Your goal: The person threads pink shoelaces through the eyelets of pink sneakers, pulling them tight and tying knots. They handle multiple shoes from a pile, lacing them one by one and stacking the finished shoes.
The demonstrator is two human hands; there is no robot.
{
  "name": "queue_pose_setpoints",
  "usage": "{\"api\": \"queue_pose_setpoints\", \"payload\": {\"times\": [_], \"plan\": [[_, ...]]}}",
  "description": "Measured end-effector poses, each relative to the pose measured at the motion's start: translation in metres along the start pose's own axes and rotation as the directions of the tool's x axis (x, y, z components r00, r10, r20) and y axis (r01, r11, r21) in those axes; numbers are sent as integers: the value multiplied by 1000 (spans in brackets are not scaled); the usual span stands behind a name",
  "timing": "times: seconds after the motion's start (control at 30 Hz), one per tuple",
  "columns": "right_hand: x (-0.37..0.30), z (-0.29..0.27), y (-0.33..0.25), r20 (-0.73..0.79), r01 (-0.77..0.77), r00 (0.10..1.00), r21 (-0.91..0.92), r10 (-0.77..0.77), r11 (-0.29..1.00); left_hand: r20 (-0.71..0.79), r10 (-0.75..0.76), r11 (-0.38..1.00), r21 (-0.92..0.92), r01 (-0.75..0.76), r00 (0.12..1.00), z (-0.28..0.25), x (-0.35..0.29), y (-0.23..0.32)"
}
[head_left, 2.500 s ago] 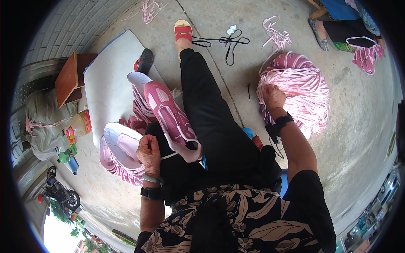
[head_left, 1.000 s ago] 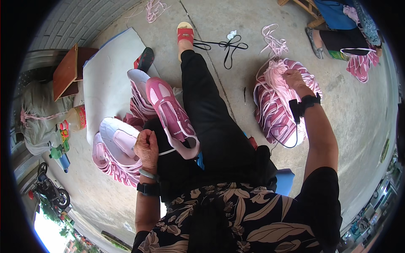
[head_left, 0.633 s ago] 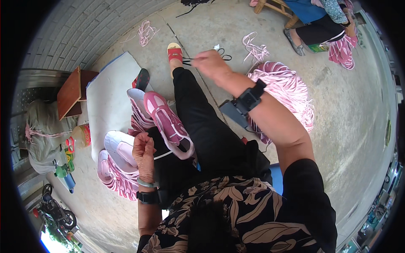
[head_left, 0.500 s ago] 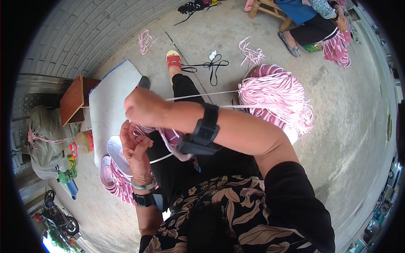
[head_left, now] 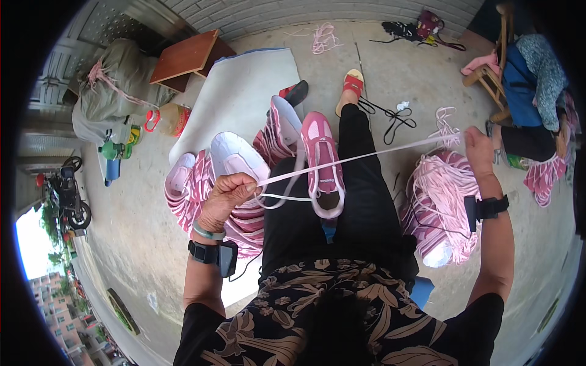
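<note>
A pink shoelace (head_left: 390, 150) stretches taut across my lap between both hands. My left hand (head_left: 232, 192) is closed, pinching one part of it at the left of my thighs. Out to the right, my right hand (head_left: 480, 152) is raised and closed around the other part. Beneath the lace, a pink shoe upper (head_left: 317, 126) lies on my lap, toe pointing away from me. A loop of lace hangs between my left hand and the upper. Beside my left leg sit stacks of pink-and-white shoe uppers (head_left: 235, 157).
A heap of pink laces (head_left: 442, 177) lies over striped bundles at my right. A white sheet (head_left: 250, 79) covers floor at the left, near a brown wooden box (head_left: 183, 58) and a jug (head_left: 174, 119). Another person (head_left: 528, 91) sits at far right. A black cord (head_left: 400, 125) lies ahead.
My right arm has swung from across my body out to the right, and the lace is now spread between my hands. The upper on my lap has come into full sight. The view has turned.
</note>
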State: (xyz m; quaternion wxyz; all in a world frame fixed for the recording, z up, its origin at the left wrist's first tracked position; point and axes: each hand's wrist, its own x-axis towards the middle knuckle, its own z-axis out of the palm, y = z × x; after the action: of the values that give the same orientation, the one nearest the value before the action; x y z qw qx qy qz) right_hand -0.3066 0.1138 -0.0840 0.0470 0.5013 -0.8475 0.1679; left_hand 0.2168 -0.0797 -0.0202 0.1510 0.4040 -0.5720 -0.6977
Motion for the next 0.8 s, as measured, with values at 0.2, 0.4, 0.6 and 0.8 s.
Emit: {"api": "queue_pose_setpoints", "payload": {"times": [0.2,0.4,0.6,0.8], "plan": [[-34,66,50,317,-226,861,-463,398,857,-54,166,956,253,-147,985,16,20,-50],[-45,62,-213,217,-17,912,869,-349,495,99,496,723,503,-473,863,95,66,-34],[-52,67,-243,232,-51,891,906,-391,420,134,459,642,633,-432,878,88,77,-28],[-27,81,-196,304,-121,926,801,-224,586,73,434,719,572,-394,898,66,89,-65]]}}
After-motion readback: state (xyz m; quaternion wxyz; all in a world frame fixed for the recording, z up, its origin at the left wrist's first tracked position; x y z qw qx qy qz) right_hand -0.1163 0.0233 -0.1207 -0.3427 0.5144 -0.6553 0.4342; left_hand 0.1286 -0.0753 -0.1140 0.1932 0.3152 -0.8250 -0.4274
